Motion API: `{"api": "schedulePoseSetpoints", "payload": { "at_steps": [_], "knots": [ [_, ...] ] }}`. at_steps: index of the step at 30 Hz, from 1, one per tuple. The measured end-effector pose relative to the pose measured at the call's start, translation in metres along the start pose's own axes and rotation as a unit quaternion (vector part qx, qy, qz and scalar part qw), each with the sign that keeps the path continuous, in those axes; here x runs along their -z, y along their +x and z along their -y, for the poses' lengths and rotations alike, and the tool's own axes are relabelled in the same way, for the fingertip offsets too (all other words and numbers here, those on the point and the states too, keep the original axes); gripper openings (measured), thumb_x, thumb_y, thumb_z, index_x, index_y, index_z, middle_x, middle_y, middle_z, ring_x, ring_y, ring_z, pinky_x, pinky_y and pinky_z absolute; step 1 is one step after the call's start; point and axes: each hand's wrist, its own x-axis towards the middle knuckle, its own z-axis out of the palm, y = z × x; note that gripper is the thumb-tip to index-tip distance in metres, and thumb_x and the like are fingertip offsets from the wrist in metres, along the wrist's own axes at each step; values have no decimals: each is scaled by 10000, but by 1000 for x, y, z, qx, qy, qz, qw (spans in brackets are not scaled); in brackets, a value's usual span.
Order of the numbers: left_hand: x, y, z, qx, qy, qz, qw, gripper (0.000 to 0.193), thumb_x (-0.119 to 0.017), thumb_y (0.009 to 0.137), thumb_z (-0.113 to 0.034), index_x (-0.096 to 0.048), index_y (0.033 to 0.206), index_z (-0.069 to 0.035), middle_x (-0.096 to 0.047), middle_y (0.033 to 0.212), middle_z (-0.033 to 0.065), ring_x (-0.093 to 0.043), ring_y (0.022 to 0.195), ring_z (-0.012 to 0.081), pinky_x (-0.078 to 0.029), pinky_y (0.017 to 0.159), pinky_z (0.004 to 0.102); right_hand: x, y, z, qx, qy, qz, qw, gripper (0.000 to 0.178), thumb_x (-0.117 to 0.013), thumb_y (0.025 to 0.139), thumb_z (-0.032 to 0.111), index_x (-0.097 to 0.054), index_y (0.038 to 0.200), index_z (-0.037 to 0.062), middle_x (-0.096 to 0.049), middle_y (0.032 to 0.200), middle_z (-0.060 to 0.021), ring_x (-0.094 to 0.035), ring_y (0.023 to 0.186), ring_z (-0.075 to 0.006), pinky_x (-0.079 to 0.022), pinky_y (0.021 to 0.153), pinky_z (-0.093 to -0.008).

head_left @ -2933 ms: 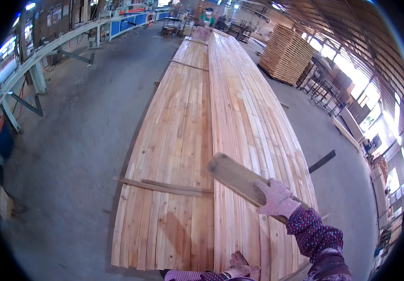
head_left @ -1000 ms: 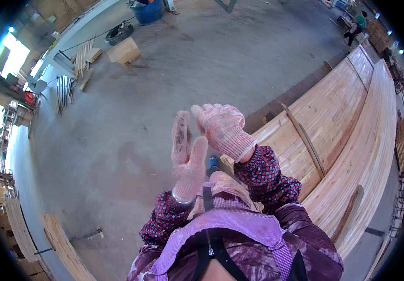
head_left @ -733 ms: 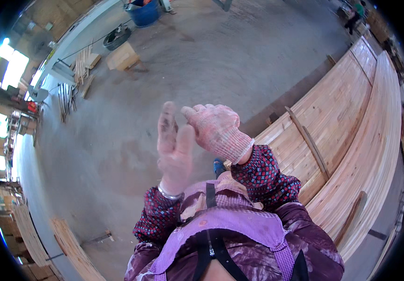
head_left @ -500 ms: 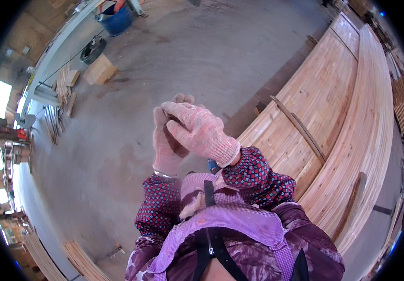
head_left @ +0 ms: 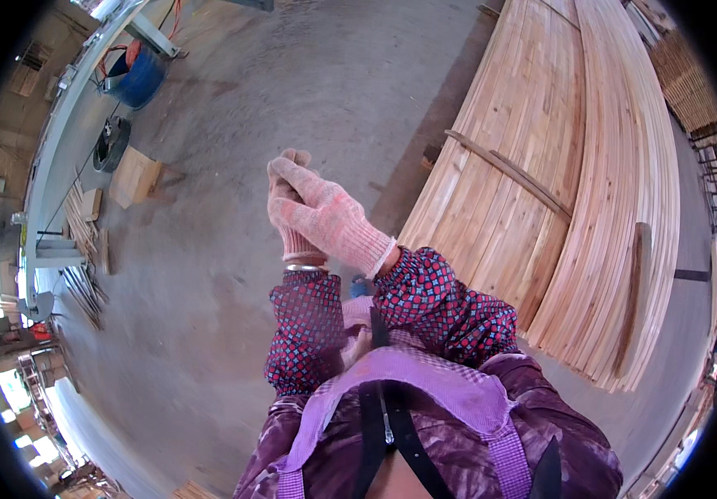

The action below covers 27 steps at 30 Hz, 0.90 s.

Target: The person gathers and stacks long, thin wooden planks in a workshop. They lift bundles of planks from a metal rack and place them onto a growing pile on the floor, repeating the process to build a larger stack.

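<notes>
Both my hands wear pink, dusty knit gloves and meet in front of my chest, above the floor. My right hand [head_left: 327, 214] lies across my left, its fingers stretched out and its thumb beside the other palm. My left hand [head_left: 297, 246] is upright behind it, mostly covered, with some fingertips showing at the top. No object shows between them, though the inside of the palms is hidden. A bangle [head_left: 305, 268] circles my left wrist. Patterned sleeve covers [head_left: 302, 328] reach over both forearms, and a purple checked apron [head_left: 400, 374] covers my front.
A long stack of planks [head_left: 533, 158] fills the right side, with a loose wooden strip [head_left: 512, 176] across it and another strip [head_left: 634, 299] nearer. At the left stand a blue tub [head_left: 136, 79], a wooden block [head_left: 135, 177], thin offcuts [head_left: 81, 214] and a metal frame [head_left: 46, 166].
My hands have closed in on each other, the gap between the palms narrowing. The view has turned, with the plank stack and the tub shifted left in it.
</notes>
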Motion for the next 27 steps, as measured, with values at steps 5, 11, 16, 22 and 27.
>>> {"api": "schedulePoseSetpoints", "payload": {
  "at_steps": [5, 11, 16, 22, 27],
  "knots": [
    [16, 18, -19, -33, 6, 4, 999, 360, -528, 1026, -467, -592, 1166, -142, -660, 994, -35, -594, 756, 130, -496, 662, 303, -32, 9, -15, 160, -13, -53, 986, 591, -663, 879, 183, -494, 1436, 88, -554, 1401, -195, -503, 1339, -343, -400, 1103, -394],
    [45, 55, -36, -88, 9, -37, 995, 314, -542, 1019, -471, -601, 1119, -179, -657, 896, -86, -568, 647, 96, -475, 572, 281, -45, 17, -8, 225, -22, -41, 973, 581, -671, 838, 100, -513, 1395, 45, -409, 1530, -206, -312, 1472, -361, -273, 1198, -422],
    [42, 65, -55, -40, -32, -47, 998, 277, -529, 1031, -454, -602, 1057, -189, -647, 842, -104, -562, 648, 77, -455, 574, 275, -41, 15, 10, 249, -10, -2, 968, 545, -686, 821, 90, -539, 1344, 41, -382, 1544, -222, -253, 1495, -374, -238, 1214, -427],
    [50, 90, -55, -39, 2, 3, 999, 272, -523, 1030, -456, -602, 1052, -197, -658, 929, -85, -592, 776, 80, -467, 680, 281, -32, 19, 13, 333, -66, -87, 937, 521, -730, 801, 157, -574, 1281, 26, -377, 1520, -270, -255, 1474, -405, -256, 1197, -437],
    [16, 75, -79, -104, -420, 183, 883, 374, -540, 955, -451, -580, 1145, -131, -585, 1138, 11, -568, 1034, 139, -473, 882, 323, -43, -76, -7, 210, -127, -20, 969, 388, -672, 842, 180, -615, 1185, 7, -587, 1268, -246, -569, 1177, -399, -491, 950, -425]
  ]
}}
